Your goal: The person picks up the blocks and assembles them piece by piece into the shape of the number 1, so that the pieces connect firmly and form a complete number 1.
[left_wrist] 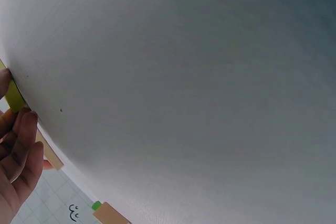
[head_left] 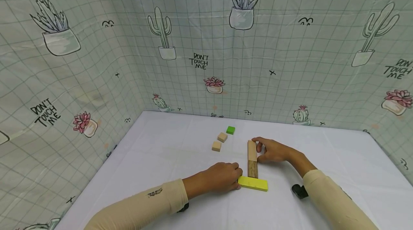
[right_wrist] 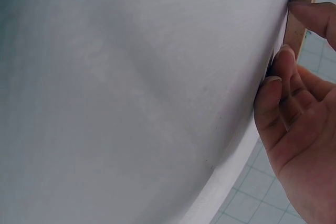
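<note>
A flat yellow block (head_left: 254, 183) lies crosswise on the white table. My left hand (head_left: 222, 177) pinches its left end; in the left wrist view the yellow block (left_wrist: 14, 97) shows between thumb and fingers. Running away from it is a dark-grained wooden block (head_left: 253, 169), its near end against the yellow one. A light wooden block (head_left: 252, 150) continues that line, end to end with the dark one. My right hand (head_left: 274, 150) holds the light block, fingers at its far end and thumb on its right side near the seam.
Two small light wooden blocks (head_left: 216, 146) and a small green block (head_left: 230, 130) lie apart, to the left and farther back. A cloth with a grid and plant drawings (head_left: 200, 25) hangs behind and left of the table (head_left: 155, 144).
</note>
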Demonstrator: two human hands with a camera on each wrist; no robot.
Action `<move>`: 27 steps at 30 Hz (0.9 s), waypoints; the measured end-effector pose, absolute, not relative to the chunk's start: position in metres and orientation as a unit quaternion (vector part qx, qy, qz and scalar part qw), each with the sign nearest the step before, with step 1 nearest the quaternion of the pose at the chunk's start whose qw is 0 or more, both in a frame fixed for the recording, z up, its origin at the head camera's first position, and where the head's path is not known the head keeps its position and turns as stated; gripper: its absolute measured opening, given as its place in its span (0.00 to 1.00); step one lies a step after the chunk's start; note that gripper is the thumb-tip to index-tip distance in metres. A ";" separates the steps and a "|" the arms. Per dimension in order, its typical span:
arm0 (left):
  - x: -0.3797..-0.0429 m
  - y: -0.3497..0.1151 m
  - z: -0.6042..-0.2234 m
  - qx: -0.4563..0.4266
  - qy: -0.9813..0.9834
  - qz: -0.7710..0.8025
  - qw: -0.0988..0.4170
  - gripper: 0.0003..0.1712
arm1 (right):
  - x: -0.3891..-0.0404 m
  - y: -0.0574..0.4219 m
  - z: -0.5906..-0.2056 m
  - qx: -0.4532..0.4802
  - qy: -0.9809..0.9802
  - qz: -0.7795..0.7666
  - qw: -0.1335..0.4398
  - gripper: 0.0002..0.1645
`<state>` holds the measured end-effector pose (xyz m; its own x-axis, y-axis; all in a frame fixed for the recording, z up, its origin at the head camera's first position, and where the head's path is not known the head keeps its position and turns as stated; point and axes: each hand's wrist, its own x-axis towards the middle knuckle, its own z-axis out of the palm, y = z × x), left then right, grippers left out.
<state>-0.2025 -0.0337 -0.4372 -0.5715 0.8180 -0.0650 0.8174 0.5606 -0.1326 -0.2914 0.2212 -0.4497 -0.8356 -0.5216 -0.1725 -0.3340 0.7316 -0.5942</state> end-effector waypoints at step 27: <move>-0.203 -0.033 -0.436 -0.455 -0.888 0.071 -0.011 0.19 | -0.292 0.223 -0.453 -0.234 0.913 -0.290 0.164 0.47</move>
<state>-0.2026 -0.0330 -0.4365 -0.5864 0.8057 -0.0833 0.8088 0.5766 -0.1161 -0.2919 0.2228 -0.4533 -0.8366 -0.5230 -0.1630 -0.3335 0.7224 -0.6058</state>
